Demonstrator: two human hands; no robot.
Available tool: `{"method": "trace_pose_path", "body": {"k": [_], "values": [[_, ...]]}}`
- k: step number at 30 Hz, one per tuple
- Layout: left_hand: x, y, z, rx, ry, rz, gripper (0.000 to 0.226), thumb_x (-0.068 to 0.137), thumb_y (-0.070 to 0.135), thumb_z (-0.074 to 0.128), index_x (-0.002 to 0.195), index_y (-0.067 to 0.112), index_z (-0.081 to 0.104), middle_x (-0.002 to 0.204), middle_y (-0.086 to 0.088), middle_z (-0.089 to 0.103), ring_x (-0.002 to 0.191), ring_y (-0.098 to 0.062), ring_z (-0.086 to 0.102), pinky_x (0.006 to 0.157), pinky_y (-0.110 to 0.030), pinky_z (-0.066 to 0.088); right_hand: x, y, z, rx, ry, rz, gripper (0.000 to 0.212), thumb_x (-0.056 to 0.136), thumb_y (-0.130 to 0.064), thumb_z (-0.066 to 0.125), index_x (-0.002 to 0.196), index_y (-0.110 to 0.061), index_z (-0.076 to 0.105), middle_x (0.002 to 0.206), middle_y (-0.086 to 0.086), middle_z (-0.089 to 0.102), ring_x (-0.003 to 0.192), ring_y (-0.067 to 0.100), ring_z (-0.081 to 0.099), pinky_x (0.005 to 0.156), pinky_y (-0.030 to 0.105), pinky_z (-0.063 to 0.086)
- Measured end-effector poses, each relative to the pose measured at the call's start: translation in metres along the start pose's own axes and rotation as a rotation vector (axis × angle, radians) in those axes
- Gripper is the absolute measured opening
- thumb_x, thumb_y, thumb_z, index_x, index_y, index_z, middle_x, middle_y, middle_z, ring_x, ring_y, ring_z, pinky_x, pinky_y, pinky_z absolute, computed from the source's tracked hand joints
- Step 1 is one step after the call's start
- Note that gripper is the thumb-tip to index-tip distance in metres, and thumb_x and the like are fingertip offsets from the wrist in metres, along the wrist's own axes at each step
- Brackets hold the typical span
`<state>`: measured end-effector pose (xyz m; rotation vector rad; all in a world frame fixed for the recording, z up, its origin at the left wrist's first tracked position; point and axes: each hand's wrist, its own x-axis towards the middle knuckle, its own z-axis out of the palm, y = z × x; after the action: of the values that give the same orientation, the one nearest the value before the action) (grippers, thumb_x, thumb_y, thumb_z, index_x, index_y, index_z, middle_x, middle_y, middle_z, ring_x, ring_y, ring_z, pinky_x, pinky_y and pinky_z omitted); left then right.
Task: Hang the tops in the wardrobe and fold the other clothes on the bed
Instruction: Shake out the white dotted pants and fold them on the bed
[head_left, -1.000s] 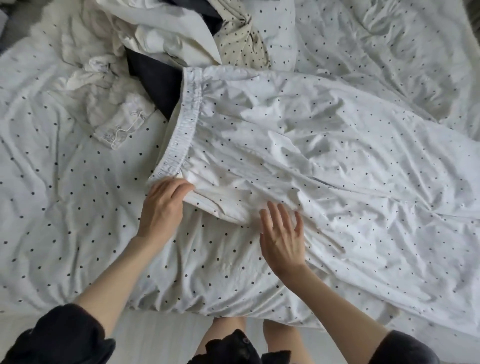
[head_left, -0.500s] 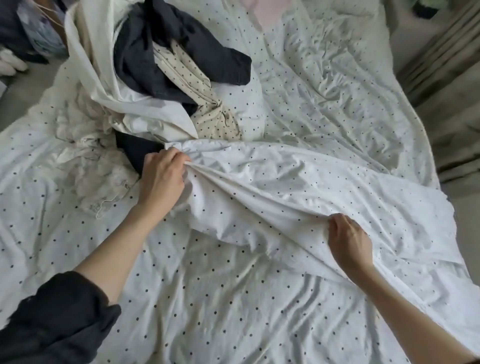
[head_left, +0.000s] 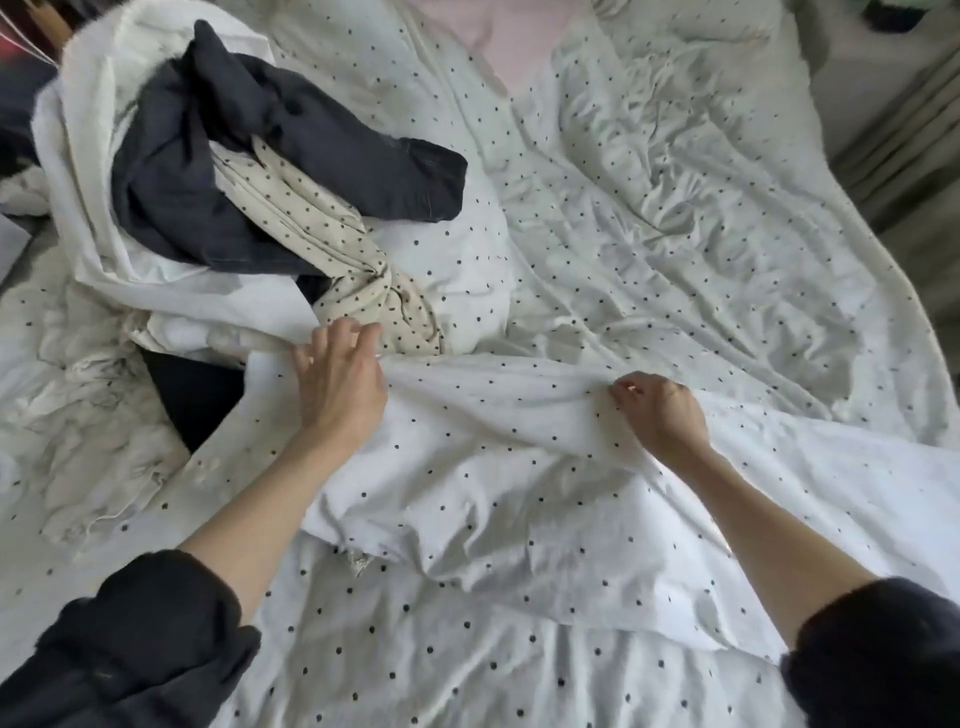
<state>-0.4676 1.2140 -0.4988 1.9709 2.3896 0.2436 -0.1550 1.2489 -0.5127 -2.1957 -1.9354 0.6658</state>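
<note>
A white garment with black dots (head_left: 493, 467) lies across the bed in front of me, folded over lengthwise with its doubled edge on the far side. My left hand (head_left: 337, 384) rests on that edge at the garment's left end, fingers spread and fairly straight. My right hand (head_left: 660, 410) pinches the same folded edge further right, fingers curled into the fabric. Behind my left hand is a heap of clothes: a dark navy garment (head_left: 311, 130), a cream dotted garment (head_left: 322, 234) and a plain white garment (head_left: 104, 208).
The bed cover (head_left: 675, 234) is white with black dots, much like the garment, and wrinkled. A crumpled off-white garment (head_left: 93, 415) lies at the left by a dark piece (head_left: 197, 395). The bed's right edge meets a curtain (head_left: 909, 130).
Both hands carried the garment's near edge away from me over its far edge, folding it lengthwise. My left hand's grip on the waistband end has loosened to spread fingers.
</note>
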Motion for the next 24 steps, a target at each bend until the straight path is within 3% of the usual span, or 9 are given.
{"method": "trace_pose_path", "body": {"k": [7,12,18,21,24], "values": [[-0.046,0.132,0.024,-0.246,-0.035,0.373,0.028,0.078,0.001,0.066,0.104,0.009,0.067,0.115,-0.015,0.059,0.107,-0.037,0.054,0.083,-0.048,0.044,-0.049,0.085,-0.011,-0.144,0.058,-0.097,0.031,0.09,-0.021,0.058,0.119,-0.011,0.06,0.115,0.011,0.061,0.106,0.033,0.055,0.087,0.04,0.037],[-0.073,0.216,0.046,-0.257,-0.155,0.625,0.033,0.078,0.003,0.063,0.109,0.012,0.069,0.117,-0.011,0.064,0.115,-0.033,0.056,0.095,-0.054,0.037,-0.105,0.177,-0.024,-0.264,0.089,-0.013,0.03,0.073,0.001,0.07,0.102,-0.004,0.066,0.101,0.016,0.063,0.088,0.038,0.061,0.075,0.046,0.043],[-0.096,0.267,0.07,-0.058,-0.279,0.646,0.044,0.096,0.026,0.041,0.141,0.025,0.041,0.151,-0.007,0.032,0.142,-0.022,0.023,0.111,-0.053,0.015,-0.145,0.263,-0.05,-0.189,0.119,0.15,0.047,0.066,0.009,0.068,0.111,-0.005,0.062,0.111,0.014,0.062,0.093,0.038,0.06,0.075,0.044,0.044],[-0.1,0.286,0.079,0.033,-0.329,0.607,0.051,0.098,0.034,0.032,0.148,0.03,0.023,0.158,-0.006,0.012,0.145,-0.021,0.009,0.113,-0.052,0.007,-0.155,0.306,-0.076,-0.163,0.148,0.204,0.034,0.071,0.004,0.071,0.104,-0.003,0.064,0.106,0.016,0.063,0.09,0.039,0.061,0.074,0.045,0.045],[-0.099,0.297,0.083,0.08,-0.34,0.569,0.051,0.098,0.036,0.032,0.148,0.031,0.022,0.159,-0.003,0.007,0.146,-0.021,0.007,0.112,-0.053,0.007,-0.148,0.342,-0.095,-0.189,0.162,0.269,0.013,0.083,-0.005,0.065,0.096,-0.002,0.066,0.101,0.015,0.064,0.091,0.038,0.059,0.075,0.043,0.042]]}}
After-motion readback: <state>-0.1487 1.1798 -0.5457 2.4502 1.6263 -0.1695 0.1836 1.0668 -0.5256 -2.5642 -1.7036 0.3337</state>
